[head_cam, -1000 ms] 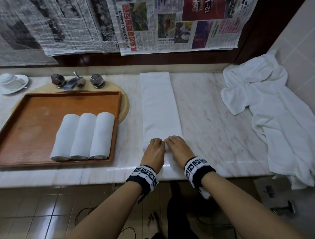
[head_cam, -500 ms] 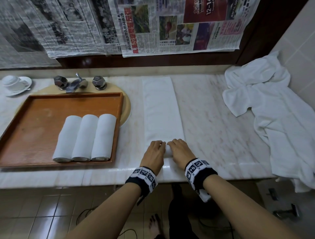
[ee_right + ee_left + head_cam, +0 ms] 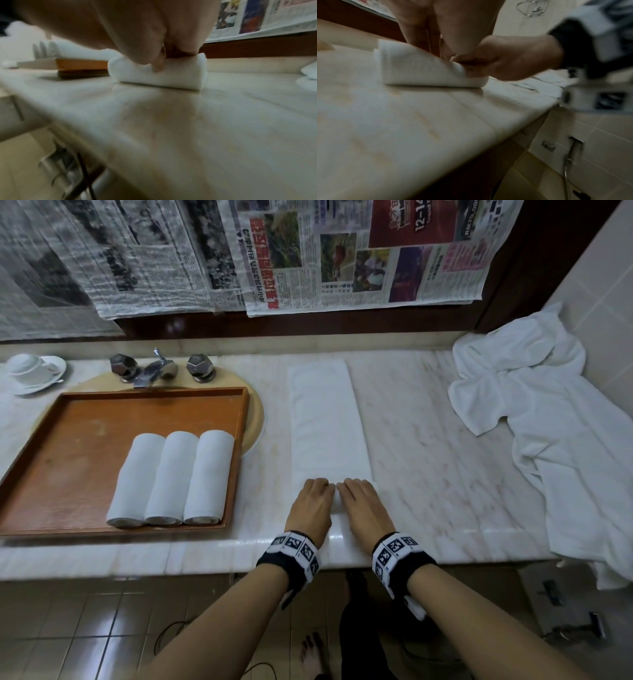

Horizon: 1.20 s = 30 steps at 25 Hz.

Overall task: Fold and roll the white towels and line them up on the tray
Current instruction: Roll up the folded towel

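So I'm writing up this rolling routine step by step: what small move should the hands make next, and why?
Probably roll the started roll another turn away from the body. Both the left hand and right hand sit on it, and most of the folded towel strip lies flat ahead, unrolled. Three finished rolls sit on the tray.

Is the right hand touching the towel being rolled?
Touching. In the right wrist view the right hand curls its fingers over the roll of the towel.

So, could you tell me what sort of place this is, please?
Probably a bathroom vanity: a pale marble counter with a chrome tap and two faceted handles above a round basin, tiled walls, and a handheld metal spray hose mounted below.
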Motion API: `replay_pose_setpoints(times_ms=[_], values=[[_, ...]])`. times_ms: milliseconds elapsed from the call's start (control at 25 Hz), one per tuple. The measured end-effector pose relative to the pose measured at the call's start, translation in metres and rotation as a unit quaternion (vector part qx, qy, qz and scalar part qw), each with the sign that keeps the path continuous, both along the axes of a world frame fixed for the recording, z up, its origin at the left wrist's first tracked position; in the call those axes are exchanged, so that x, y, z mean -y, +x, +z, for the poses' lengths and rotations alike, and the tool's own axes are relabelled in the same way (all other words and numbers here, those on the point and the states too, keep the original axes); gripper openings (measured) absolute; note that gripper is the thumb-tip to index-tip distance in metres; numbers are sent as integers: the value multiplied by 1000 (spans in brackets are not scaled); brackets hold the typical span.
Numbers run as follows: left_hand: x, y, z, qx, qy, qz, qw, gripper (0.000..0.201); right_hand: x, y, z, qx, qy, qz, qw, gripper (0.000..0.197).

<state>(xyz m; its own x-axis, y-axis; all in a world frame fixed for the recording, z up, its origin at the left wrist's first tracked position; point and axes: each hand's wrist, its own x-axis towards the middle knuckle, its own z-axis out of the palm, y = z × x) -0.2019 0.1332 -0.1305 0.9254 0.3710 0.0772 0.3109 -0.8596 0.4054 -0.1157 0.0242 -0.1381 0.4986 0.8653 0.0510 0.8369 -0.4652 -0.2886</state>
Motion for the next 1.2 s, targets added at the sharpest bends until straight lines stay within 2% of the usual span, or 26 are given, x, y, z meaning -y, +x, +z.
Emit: replay_pose_setpoints(times_ms=[120,200,320,440,560,640,760,880,1000,1080,1160,1200], values=[[16,-19,-12,57,42,-16,997,61,-7,14,9,-69,-51,14,996,52],[19,-25,-15,57,31,-16,998,64,-6,14,8,-89,-71,8,993,52],[12,-21,-18,45,33,-26,998,57,5,0,4,-46,-51,-10,998,58],[-3,-5,-7,-7,17,-51,999,49,7,-6,-12,13,-45,-1,999,67],[-6,9,4,-57,-1,-31,998,42,-3,9,-3,-23,-31,9,999,53],[1,6,6,-43,-7,4,999,40,-11,18,11,-49,-80,19,995,46],[16,-16,-8,14,-12,-18,1000,46,-12,18,16,-58,-144,19,988,38],[9,-15,-17,24,-24,-26,999,45,1,2,7,-29,-87,-15,996,48],[-6,8,-9,-47,-37,-27,998,28,11,-2,-7,27,-72,-5,997,53],[-9,13,-9,-57,-44,-18,997,29,11,5,-7,30,-81,16,996,49],[-2,6,-10,-21,-38,-7,999,28,4,13,-1,-5,-72,16,997,52],[4,-1,-13,13,-35,-12,999,26,1,17,3,-18,-101,19,995,50]])
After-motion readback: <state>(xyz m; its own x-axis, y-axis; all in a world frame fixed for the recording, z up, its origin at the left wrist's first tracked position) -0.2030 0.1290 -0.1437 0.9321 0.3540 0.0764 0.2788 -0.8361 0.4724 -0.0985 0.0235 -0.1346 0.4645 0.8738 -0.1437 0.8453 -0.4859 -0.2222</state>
